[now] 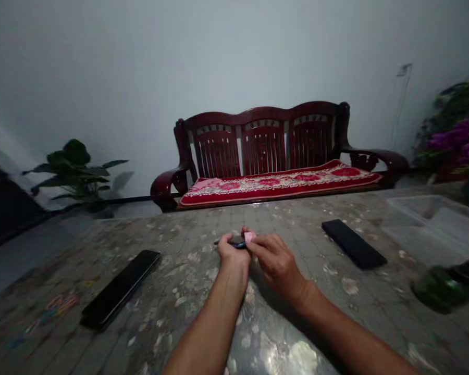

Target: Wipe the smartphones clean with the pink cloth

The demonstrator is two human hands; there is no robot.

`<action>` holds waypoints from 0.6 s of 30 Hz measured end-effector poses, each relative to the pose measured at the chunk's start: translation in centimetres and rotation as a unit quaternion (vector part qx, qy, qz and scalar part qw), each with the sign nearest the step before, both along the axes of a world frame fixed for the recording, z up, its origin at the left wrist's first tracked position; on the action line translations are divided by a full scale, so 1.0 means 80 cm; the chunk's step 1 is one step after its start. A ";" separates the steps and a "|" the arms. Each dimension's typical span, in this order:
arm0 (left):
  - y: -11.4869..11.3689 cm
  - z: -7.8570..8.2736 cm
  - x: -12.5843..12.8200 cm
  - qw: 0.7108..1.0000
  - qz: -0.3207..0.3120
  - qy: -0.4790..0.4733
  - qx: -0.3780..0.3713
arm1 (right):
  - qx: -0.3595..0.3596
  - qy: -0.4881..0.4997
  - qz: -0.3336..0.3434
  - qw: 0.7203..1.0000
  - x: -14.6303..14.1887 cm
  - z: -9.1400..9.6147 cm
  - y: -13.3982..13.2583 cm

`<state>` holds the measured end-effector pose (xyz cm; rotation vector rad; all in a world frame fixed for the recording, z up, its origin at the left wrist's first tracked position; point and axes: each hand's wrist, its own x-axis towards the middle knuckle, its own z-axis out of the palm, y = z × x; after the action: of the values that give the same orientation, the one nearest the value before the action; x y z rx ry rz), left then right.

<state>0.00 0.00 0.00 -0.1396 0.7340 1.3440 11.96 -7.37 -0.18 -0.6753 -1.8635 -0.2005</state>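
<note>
Near the middle of the table, my left hand is closed around a thin dark object with a bluish glint. A narrow end of that object sticks out to the left of the thumb; its kind is hard to make out. My right hand comes in from the right, pinching a small pink piece of cloth or paper between thumb and fingers. The pink piece is against or just beside the right end of the dark object. My fingers hide much of both things.
A black phone lies to the left, beside colourful small bands. Rightward are a dark flat slab, a green bottle and a clear plastic box. Behind the patterned table stands a wooden bench.
</note>
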 end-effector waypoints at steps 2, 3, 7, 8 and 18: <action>-0.001 0.002 0.003 1.000 0.004 0.004 0.007 | 0.001 -0.011 -0.001 1.000 0.004 -0.001 0.002; -0.002 0.003 0.004 1.000 0.008 0.006 0.008 | 0.000 -0.014 -0.004 1.000 0.007 -0.002 0.003; -0.004 0.008 0.006 0.999 0.037 0.005 0.000 | -0.009 -0.012 -0.032 0.999 0.013 -0.004 0.005; -0.004 0.008 0.006 0.999 0.038 0.004 -0.001 | -0.009 -0.010 -0.035 0.999 0.012 -0.004 0.004; -0.017 0.028 -0.004 0.998 -0.001 -0.032 0.062 | -0.016 0.000 -0.027 1.000 0.012 0.000 0.004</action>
<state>-0.34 -1.37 2.22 -0.0819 0.5952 1.3737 12.96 -7.04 -0.20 -0.7484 -1.8529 -0.2072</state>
